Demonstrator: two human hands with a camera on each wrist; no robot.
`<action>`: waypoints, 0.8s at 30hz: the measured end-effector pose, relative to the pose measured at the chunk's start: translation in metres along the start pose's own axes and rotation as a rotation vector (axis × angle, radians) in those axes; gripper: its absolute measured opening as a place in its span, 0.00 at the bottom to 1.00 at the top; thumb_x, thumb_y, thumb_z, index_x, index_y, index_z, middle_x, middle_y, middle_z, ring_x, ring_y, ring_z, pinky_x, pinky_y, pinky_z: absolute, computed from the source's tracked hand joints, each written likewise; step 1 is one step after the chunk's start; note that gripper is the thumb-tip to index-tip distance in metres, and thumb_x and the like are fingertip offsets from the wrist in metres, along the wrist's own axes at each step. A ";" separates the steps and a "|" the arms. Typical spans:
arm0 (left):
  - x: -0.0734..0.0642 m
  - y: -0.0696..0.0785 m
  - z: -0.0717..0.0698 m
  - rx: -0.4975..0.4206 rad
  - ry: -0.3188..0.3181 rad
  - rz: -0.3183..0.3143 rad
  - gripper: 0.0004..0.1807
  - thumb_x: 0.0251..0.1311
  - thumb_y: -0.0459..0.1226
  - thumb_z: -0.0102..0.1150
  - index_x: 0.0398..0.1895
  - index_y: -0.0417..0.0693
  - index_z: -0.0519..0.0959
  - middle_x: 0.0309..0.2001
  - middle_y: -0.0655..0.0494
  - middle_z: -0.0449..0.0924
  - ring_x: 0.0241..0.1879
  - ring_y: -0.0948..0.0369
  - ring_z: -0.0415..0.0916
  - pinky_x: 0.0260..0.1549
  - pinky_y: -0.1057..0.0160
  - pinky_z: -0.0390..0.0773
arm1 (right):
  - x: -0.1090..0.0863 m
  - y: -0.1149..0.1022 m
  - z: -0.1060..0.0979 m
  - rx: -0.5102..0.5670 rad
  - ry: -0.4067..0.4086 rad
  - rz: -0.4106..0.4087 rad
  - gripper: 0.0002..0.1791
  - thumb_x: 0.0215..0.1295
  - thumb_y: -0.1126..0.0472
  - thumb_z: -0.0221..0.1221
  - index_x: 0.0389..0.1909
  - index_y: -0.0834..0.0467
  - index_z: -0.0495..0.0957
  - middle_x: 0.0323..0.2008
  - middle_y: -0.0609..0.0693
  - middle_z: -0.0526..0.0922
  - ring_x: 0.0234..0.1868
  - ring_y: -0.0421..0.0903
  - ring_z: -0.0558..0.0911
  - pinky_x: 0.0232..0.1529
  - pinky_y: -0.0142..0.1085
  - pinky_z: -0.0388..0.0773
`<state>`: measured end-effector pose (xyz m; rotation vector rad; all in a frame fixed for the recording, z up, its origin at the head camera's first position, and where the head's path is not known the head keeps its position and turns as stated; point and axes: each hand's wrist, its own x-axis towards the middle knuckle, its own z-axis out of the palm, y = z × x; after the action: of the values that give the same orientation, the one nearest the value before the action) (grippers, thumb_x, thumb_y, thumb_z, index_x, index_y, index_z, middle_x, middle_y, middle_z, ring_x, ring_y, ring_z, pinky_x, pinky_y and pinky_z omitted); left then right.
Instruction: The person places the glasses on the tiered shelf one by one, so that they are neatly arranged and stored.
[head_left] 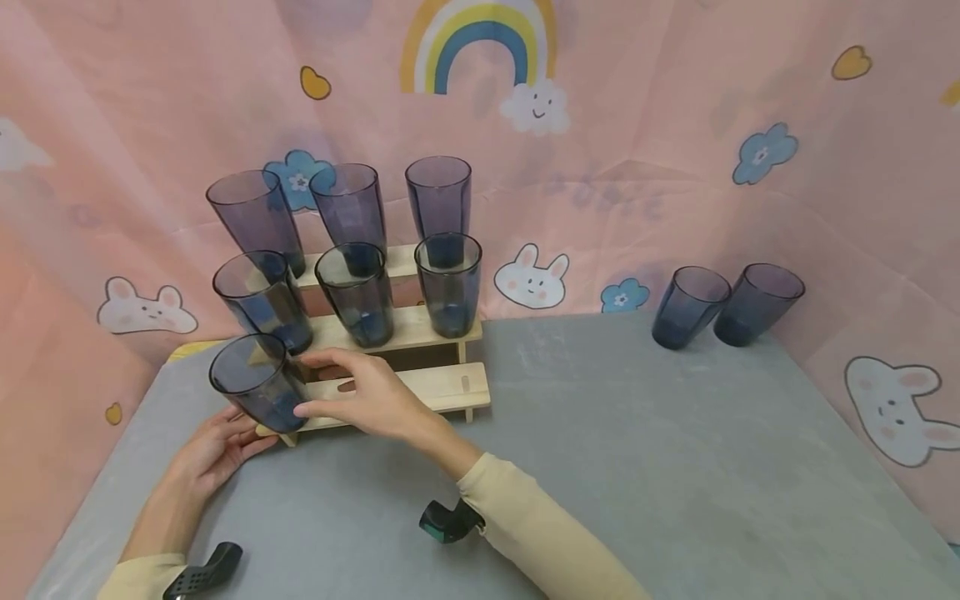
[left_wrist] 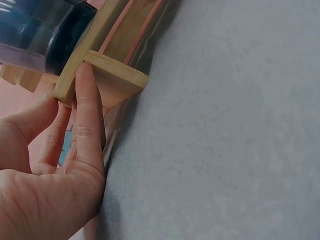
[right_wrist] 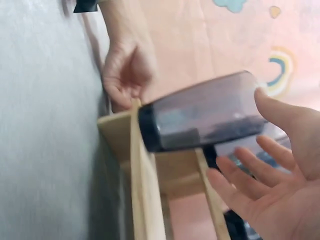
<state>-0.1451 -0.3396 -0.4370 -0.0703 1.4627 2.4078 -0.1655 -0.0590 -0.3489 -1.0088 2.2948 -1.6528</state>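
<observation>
A bluish tinted drinking glass (head_left: 258, 383) stands on the left end of the lowest step of a wooden tiered rack (head_left: 442, 387). My right hand (head_left: 367, 392) is beside this glass, thumb and fingers spread apart; in the right wrist view the right hand (right_wrist: 280, 175) is not curled round the glass (right_wrist: 200, 115). At the rack's left end, my left hand (head_left: 213, 454) holds the lowest board. The left wrist view shows the left hand (left_wrist: 65, 165) with thumb and index finger pinching the board end (left_wrist: 75, 75), below the glass base (left_wrist: 65, 40).
Several matching glasses stand on the upper steps, among them a middle-step glass (head_left: 356, 296) and a top-step glass (head_left: 438, 200). Two more, a glass (head_left: 686, 308) and its neighbour (head_left: 757, 304), stand at the back right of the grey table (head_left: 637, 467). A pink printed cloth (head_left: 637, 108) hangs behind.
</observation>
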 end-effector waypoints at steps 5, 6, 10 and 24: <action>-0.001 0.001 -0.001 -0.053 -0.009 -0.014 0.27 0.73 0.22 0.37 0.43 0.60 0.84 0.44 0.56 0.84 0.43 0.60 0.83 0.42 0.59 0.83 | -0.015 -0.001 -0.025 0.012 -0.005 -0.056 0.23 0.63 0.59 0.67 0.58 0.59 0.77 0.54 0.51 0.81 0.53 0.43 0.81 0.52 0.30 0.78; -0.001 0.001 -0.001 -0.057 -0.007 -0.017 0.27 0.73 0.22 0.37 0.43 0.59 0.83 0.44 0.56 0.84 0.43 0.60 0.83 0.42 0.59 0.83 | -0.018 -0.001 -0.031 0.009 0.003 -0.068 0.22 0.63 0.60 0.67 0.57 0.59 0.78 0.53 0.51 0.82 0.52 0.44 0.82 0.52 0.31 0.78; 0.001 0.002 0.001 -0.053 0.019 -0.022 0.25 0.73 0.23 0.38 0.42 0.59 0.83 0.44 0.56 0.84 0.42 0.60 0.82 0.42 0.59 0.83 | -0.033 0.005 -0.055 0.008 0.070 -0.120 0.19 0.62 0.63 0.67 0.54 0.62 0.79 0.49 0.53 0.83 0.47 0.47 0.84 0.50 0.35 0.80; 0.002 0.002 0.004 -0.037 0.031 -0.030 0.23 0.73 0.23 0.39 0.42 0.59 0.81 0.43 0.56 0.84 0.42 0.60 0.82 0.42 0.59 0.83 | -0.093 0.050 -0.164 -0.195 0.407 0.023 0.20 0.66 0.62 0.64 0.58 0.59 0.78 0.49 0.55 0.84 0.50 0.50 0.83 0.51 0.47 0.80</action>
<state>-0.1468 -0.3368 -0.4338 -0.1380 1.4199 2.4200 -0.1938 0.1336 -0.3540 -0.7247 2.7584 -1.7896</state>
